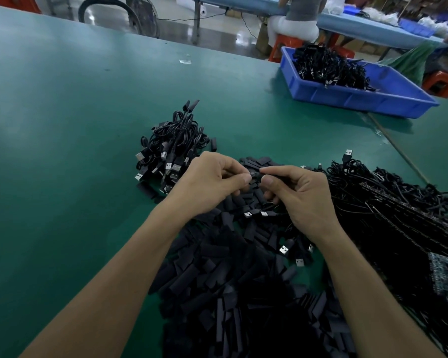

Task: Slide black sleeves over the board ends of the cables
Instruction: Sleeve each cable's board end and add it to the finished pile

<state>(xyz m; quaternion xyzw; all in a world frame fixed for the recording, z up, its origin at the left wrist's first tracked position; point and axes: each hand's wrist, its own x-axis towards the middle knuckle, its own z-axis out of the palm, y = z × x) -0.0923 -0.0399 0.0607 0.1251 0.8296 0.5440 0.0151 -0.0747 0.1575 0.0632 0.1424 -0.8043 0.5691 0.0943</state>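
While I watch through the head camera, I count two hands working at the middle of the green table (62, 151), both raised just above the stock. The left hand (212, 182) has its fingers curled, with thumb and forefinger pinching one small black sleeve (253, 174). The right hand (303, 200) is likewise curled, thumb and forefinger pinching the end of one cable (270, 170). The two pinches meet tip to tip, and the fingers hide the board end, so I cannot tell how far the sleeve sits over it. Three separate heaps lie on the table. Heap one, the pile of loose sleeves (230, 280), spreads under and between both forearms; its pieces are too many to count. Heap two, a coiled cable bundle (171, 151), lies just beyond the left hand, its USB plugs pointing toward me. Heap three, the cable heap (398, 210), fills the right side, touching the sleeve pile, with rows of small circuit boards (440, 275) at its near edge. At least four loose USB plugs (283, 249) show among the sleeves. One blue bin (388, 99) stands at the far right, well apart from the hands, holding one further tangle of black cables (329, 65). One seated person (295, 14) is partly visible at a second bench behind.
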